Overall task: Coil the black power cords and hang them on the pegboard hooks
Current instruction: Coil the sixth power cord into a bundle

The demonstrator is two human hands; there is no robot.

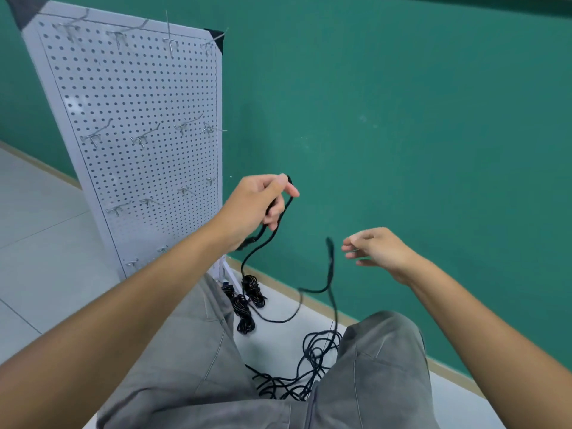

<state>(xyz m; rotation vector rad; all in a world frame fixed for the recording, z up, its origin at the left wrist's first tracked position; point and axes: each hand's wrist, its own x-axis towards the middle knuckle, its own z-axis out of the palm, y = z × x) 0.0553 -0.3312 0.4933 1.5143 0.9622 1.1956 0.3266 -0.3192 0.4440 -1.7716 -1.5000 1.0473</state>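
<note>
My left hand (258, 203) was raised and pinched round the cord (268, 235) near one end, fingers curled on it in front of the green wall (402, 119). My right hand (376, 250) hung apart from it, fingers loosely spread, holding nothing; a blurred loop of the cord swung just beside it. The rest of the cord trailed down to a loose tangle on the floor (46, 258) between my knees. Two coiled cords (247, 300) lay by the foot of the pegboard (139, 119), whose hooks (145, 136) carried nothing.
</note>
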